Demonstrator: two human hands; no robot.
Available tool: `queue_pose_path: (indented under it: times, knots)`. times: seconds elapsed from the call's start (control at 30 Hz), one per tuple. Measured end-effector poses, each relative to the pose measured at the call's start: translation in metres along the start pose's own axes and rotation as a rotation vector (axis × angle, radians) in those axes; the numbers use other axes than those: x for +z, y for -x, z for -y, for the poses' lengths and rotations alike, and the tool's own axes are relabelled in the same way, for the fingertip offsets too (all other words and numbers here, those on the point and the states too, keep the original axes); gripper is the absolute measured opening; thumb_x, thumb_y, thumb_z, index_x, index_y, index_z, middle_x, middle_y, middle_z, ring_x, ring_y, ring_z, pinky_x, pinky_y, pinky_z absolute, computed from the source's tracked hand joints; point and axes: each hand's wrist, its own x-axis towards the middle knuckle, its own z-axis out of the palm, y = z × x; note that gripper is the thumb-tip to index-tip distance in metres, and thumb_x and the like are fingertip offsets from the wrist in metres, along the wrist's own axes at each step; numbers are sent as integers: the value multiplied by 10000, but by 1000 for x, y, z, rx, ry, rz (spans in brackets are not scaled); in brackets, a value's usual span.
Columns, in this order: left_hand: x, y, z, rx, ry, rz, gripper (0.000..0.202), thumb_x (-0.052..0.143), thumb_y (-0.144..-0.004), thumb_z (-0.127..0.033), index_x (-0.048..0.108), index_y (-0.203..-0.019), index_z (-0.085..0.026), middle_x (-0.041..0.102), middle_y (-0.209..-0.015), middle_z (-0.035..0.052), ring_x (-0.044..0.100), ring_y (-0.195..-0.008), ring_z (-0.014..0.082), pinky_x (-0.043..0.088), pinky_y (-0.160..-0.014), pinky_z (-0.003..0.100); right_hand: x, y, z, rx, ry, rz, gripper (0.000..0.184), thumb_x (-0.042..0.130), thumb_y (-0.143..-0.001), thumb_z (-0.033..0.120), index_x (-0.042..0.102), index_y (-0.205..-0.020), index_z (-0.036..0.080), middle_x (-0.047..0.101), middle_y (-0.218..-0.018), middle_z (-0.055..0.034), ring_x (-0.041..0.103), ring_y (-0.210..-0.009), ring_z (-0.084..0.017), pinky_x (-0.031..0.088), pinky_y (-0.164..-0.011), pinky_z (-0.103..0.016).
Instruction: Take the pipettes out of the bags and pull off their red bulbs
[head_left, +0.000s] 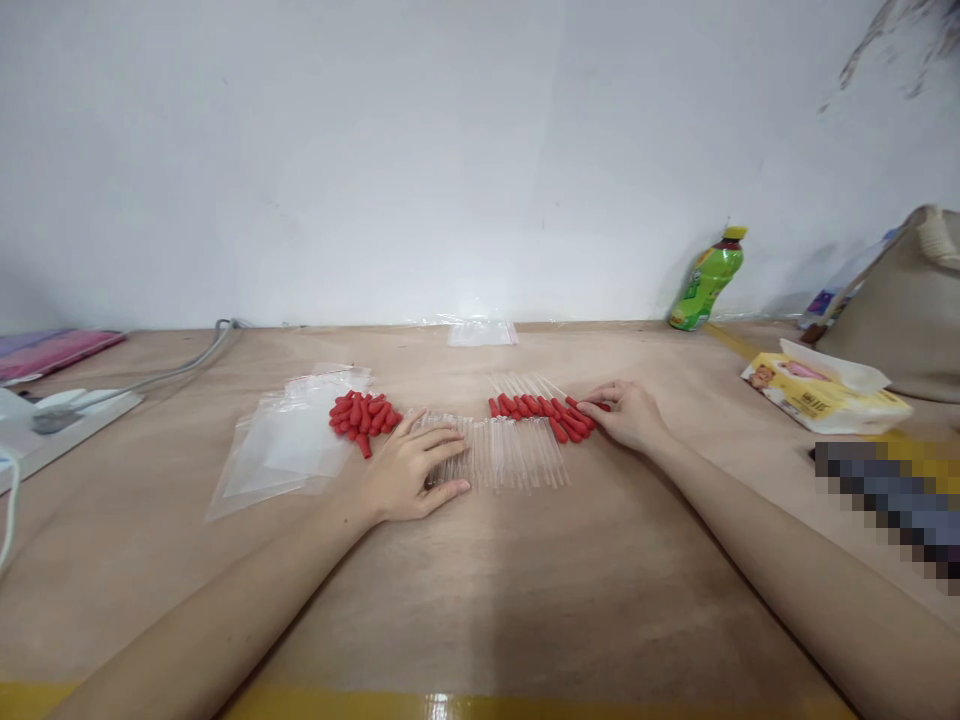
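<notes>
My left hand (416, 465) lies with fingers spread over the left end of a row of clear glass dropper tubes (517, 455). Left of it is a heap of red rubber bulbs (361, 412). At the right end of a row of droppers with red bulbs (529, 405), my right hand (628, 415) pinches one dropper by its red bulb, partly hidden by the fingers. The clear stems of these droppers point away from me. A few more red bulbs (570, 428) lie just in front of that row.
Clear plastic bags (289, 450) lie at left, another small bag (482, 333) by the wall. At right stand a green bottle (709, 280), a yellow tissue box (821, 390) and a beige bag (892, 310). A power strip (97, 405) with a grey cable sits far left.
</notes>
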Motion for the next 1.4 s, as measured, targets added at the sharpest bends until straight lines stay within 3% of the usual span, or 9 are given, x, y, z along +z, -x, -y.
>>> queue_pose_path:
  times: [0.2,0.33,0.5,0.6,0.73,0.93,1.07,1.23,1.4]
  knots:
    - [-2,1,0,59,-32,-107,435,523,-791,-407,528,-1177,-206,534,-1219,83,432,-1180,250,230,-1046,493,3,-1,1,34,-56,-75,256,534,-762,408,688,-782,204,653,-826,-54,565,-793,-205,419,-707,-329]
    - [2,-1,-2,49,-72,-276,375,503,-819,-307,522,-1179,-202,541,-1209,84,454,-1162,236,281,-1028,472,2,3,14,41,-173,-174,299,467,-815,418,654,-887,197,650,-811,-54,577,-729,-196,421,-691,-337]
    - [11,-6,-3,26,-247,-446,388,471,-834,-156,484,-1218,-207,502,-1269,85,394,-1230,238,297,-1028,463,3,25,54,-243,-196,-177,159,523,-808,306,649,-857,221,647,-773,-26,553,-762,-180,345,-793,-378]
    - [13,-11,-6,40,-333,-438,400,465,-847,-145,454,-1245,-187,489,-1285,84,382,-1243,232,291,-1040,451,6,41,78,-445,-183,-146,114,540,-809,242,647,-845,231,635,-726,-8,539,-754,-160,305,-786,-366]
    - [12,-17,-10,128,-400,-427,344,505,-849,-189,500,-1193,-179,556,-1216,50,455,-1186,231,333,-1021,442,13,53,92,-588,-205,-203,107,541,-819,196,638,-816,242,663,-762,17,539,-738,-131,285,-783,-344]
    - [15,-16,-13,201,-318,-442,190,502,-846,-156,596,-1011,-151,654,-1046,48,545,-1089,199,404,-984,411,12,57,97,-653,-153,-194,80,558,-808,229,621,-857,231,680,-812,21,538,-786,-138,282,-807,-344]
    - [20,-16,-18,225,-236,-452,181,500,-837,-138,599,-988,-127,653,-1041,78,542,-1095,197,410,-991,407,12,58,104,-728,-33,-240,214,588,-794,325,605,-982,223,682,-891,2,542,-833,-158,280,-835,-367]
    - [20,-16,-25,249,-177,-432,170,485,-823,-95,602,-945,-114,649,-1050,86,537,-1102,199,416,-995,398,19,58,107,-844,58,-293,85,556,-823,216,618,-876,192,671,-733,10,549,-776,-134,323,-791,-336]
    - [20,-15,-28,256,-106,-463,126,502,-812,-98,610,-875,-113,678,-960,80,570,-1055,205,443,-974,400,20,58,105,-941,54,-273,93,541,-831,194,614,-876,156,668,-746,-15,555,-813,-141,375,-752,-305]
